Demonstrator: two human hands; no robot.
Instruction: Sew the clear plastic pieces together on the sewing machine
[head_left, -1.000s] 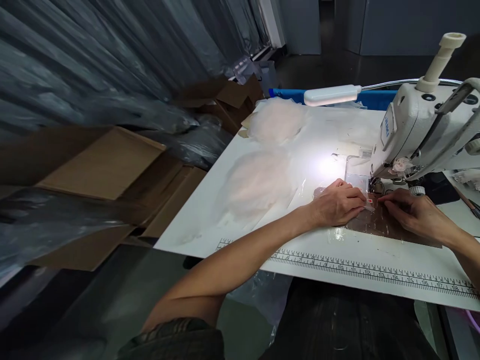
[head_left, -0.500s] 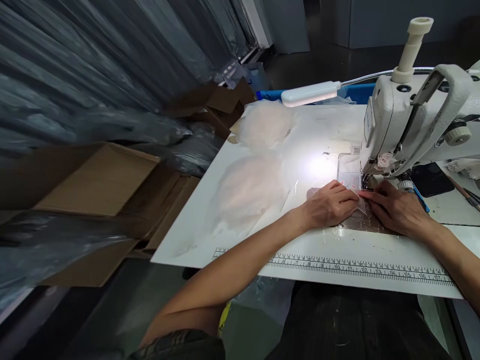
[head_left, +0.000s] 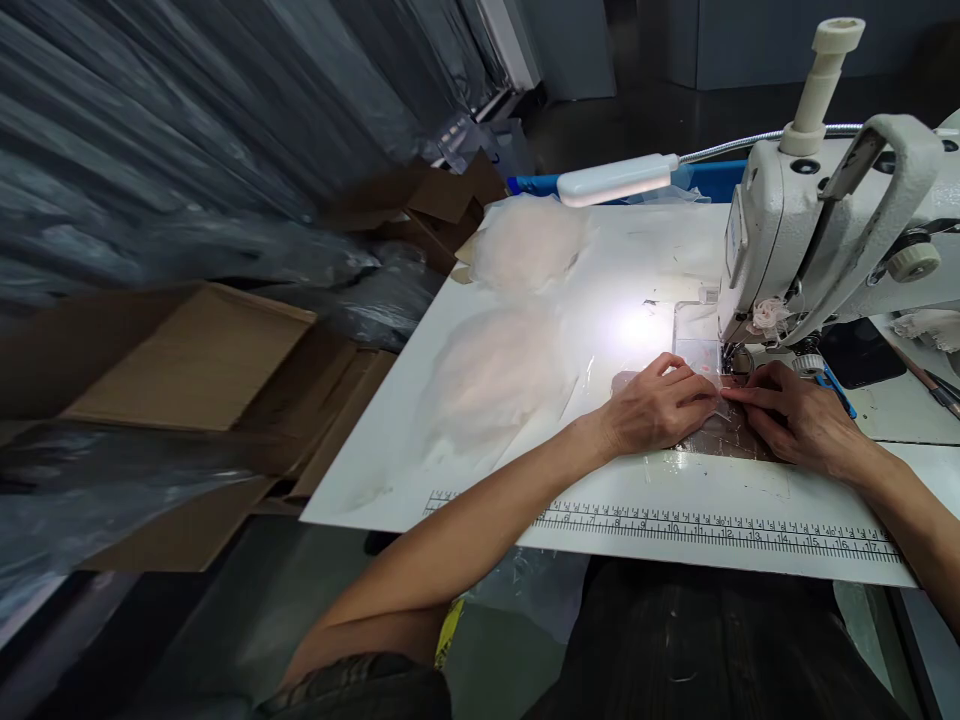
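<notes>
A white sewing machine [head_left: 780,220] stands at the right of a white table. Just in front of its needle area, my left hand [head_left: 660,402] has its fingers pressed together on a small piece of thin, pale sheer material [head_left: 721,415]. My right hand [head_left: 799,415] pinches the same material from the other side, its fingertips close to those of my left hand. Beneath both hands is a brownish plate [head_left: 731,442]. Two soft, pale pink bundles, one farther back [head_left: 529,245] and one nearer [head_left: 491,375], lie on the table's left part.
A white lamp [head_left: 619,180] on a flexible arm lights the table. A dark phone [head_left: 862,352] and a blue tool [head_left: 838,390] lie right of the machine head. A printed ruler [head_left: 701,532] runs along the front edge. Cardboard boxes [head_left: 187,360] stand at the left.
The view has shifted slightly. Both hands remain at the material in front of the needle, with their fingertips a little farther below the machine's presser area.
</notes>
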